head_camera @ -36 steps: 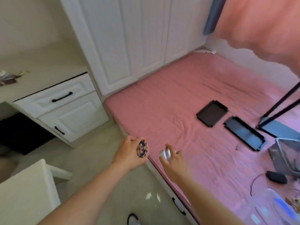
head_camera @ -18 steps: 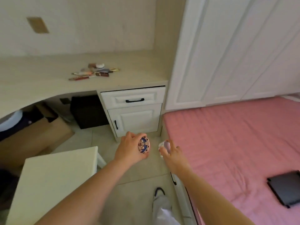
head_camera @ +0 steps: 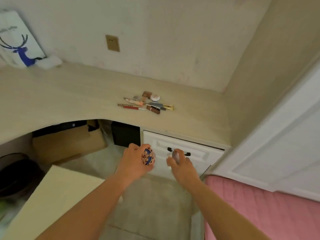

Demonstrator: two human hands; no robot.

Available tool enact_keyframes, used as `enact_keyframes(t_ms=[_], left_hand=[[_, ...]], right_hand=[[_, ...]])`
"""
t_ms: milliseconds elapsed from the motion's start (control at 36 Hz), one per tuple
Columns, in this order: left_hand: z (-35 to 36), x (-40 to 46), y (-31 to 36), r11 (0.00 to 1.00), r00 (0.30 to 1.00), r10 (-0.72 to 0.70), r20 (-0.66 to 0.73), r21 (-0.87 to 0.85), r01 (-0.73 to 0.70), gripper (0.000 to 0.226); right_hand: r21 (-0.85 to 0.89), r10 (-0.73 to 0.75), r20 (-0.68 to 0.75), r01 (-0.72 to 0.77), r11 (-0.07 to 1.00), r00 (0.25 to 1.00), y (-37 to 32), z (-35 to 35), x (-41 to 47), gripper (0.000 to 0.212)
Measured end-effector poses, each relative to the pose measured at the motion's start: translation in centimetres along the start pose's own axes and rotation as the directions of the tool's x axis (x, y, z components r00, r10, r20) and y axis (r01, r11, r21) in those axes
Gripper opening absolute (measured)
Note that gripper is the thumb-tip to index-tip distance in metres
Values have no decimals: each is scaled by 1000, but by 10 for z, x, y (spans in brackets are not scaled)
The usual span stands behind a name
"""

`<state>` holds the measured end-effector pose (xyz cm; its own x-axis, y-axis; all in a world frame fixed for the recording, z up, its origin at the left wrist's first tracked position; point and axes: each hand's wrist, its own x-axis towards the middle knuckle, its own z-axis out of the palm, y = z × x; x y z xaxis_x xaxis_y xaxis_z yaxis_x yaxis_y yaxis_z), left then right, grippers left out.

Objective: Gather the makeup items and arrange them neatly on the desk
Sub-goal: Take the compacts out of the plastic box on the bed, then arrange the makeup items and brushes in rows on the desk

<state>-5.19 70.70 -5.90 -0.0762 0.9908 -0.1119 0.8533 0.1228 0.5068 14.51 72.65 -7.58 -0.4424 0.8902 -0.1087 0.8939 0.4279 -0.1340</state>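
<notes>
Matt pale wood-grain desk (head_camera: 72,94); glossy patterned compact (head_camera: 148,156); quilted pink cloth mattress (head_camera: 259,215)

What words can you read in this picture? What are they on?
None can be read for sure.
Deer picture: handwriting across the top, too blurred.
Red pencil among the makeup on the desk: print along it, too small.
Round patterned case in the left hand: pattern only, no words.

- You face a pale wall (head_camera: 164,32) with a tan socket plate (head_camera: 112,43).
- Your bench (head_camera: 60,94) is light wood with a curved front edge.
- White drawers (head_camera: 199,153) sit under it at the right.
- A cardboard box (head_camera: 69,142) and a black box (head_camera: 125,135) stand underneath.
- A pink bed (head_camera: 259,213) lies beside white wardrobe doors (head_camera: 285,144).
</notes>
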Motion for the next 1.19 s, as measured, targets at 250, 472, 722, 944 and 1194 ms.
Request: enact_keyframes(t_ms=[250, 472, 722, 944, 1194], left_hand=[[-28, 90, -42, 997, 997, -74, 16, -10, 75, 73], [-55, 176, -82, 999, 995, -29, 98, 43, 25, 73], [-47, 250, -98, 993, 971, -22, 239, 118, -7, 73], [-25, 298, -86, 991, 959, -35, 282, 132, -2, 69], [-10, 325, -80, 981, 957, -77, 280, 191, 23, 69]], right_hand=[[290, 12, -104, 19, 957, 995, -12, -21, 125, 64], [585, 262, 51, -241, 774, 964, -41, -11, 206, 53], [577, 436, 175, -451, 681, 883, -37, -12, 263, 54], [421, 399, 233, -462, 781, 887, -1, -11, 299, 60], [239, 307, 254, -367, 899, 917, 17, -6, 323, 68]])
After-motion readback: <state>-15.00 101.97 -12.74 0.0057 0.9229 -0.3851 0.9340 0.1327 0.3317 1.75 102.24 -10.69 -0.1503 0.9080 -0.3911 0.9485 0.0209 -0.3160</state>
